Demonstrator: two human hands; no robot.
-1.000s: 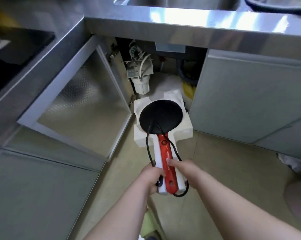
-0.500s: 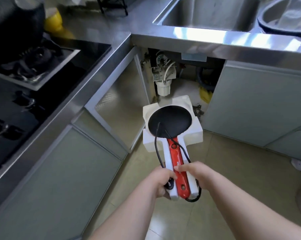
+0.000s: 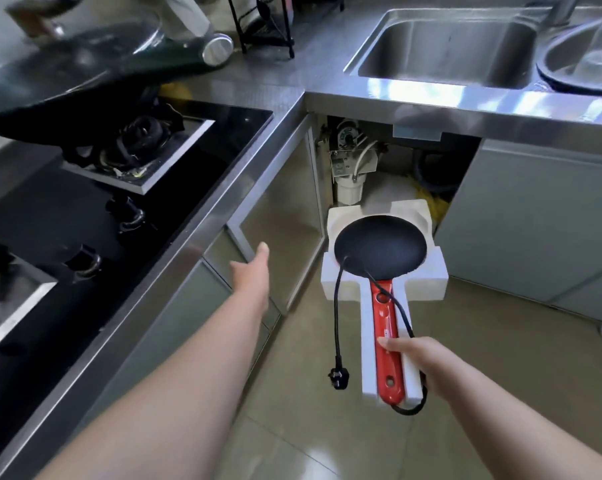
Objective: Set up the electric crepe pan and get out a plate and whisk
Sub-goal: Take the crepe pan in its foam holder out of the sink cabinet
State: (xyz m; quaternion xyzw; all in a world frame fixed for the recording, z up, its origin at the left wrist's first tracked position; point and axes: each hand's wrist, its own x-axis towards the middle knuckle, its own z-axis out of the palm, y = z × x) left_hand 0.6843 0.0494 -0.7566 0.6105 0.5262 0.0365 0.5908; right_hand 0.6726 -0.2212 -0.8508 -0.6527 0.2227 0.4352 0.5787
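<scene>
The electric crepe pan (image 3: 379, 249) has a round black plate and a red handle (image 3: 386, 337). It lies in a white foam tray (image 3: 427, 282), held out over the floor. My right hand (image 3: 413, 355) grips the near end of the tray and handle. The pan's black cord loops off the left side, and its plug (image 3: 338, 375) dangles free. My left hand (image 3: 252, 268) reaches out with straight fingers toward the open cabinet door (image 3: 278, 216) and holds nothing. No plate or whisk is in view.
A steel counter (image 3: 465, 105) with a sink (image 3: 444, 43) runs across the top. A black gas hob (image 3: 119, 188) with a wok (image 3: 67, 71) lies on the left. The open cabinet under the sink shows pipes and a water filter (image 3: 349, 188). Tiled floor lies below.
My left hand has let go of the tray and moved left toward the cabinet door. The plug now hangs loose. The view has risen, and the pan is lifted away from the cabinet.
</scene>
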